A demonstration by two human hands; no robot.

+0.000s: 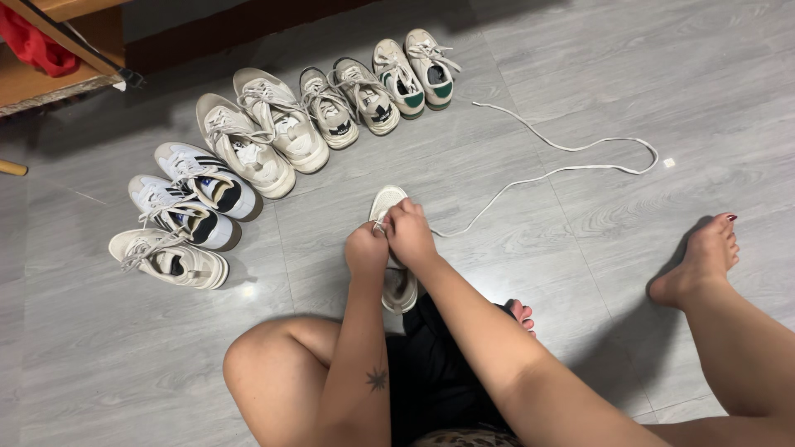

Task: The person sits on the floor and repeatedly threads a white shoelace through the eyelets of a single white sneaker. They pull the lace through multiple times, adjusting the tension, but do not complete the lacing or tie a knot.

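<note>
A cream sneaker (396, 281) lies on the grey floor in front of me, toe pointing away. Both hands sit over its upper. My left hand (365, 249) pinches at the eyelets near the tongue. My right hand (410, 234) grips the end of a long white shoelace (571, 161), which trails off to the right in a wide loop across the floor. The fingertips are hidden between the two hands.
Several pale sneakers curve in a row from the left (170, 257) to the far middle (431, 58). A wooden shelf with red cloth (33, 41) stands at top left. My bent knee (265, 364) and outstretched right foot (704, 261) rest on the floor.
</note>
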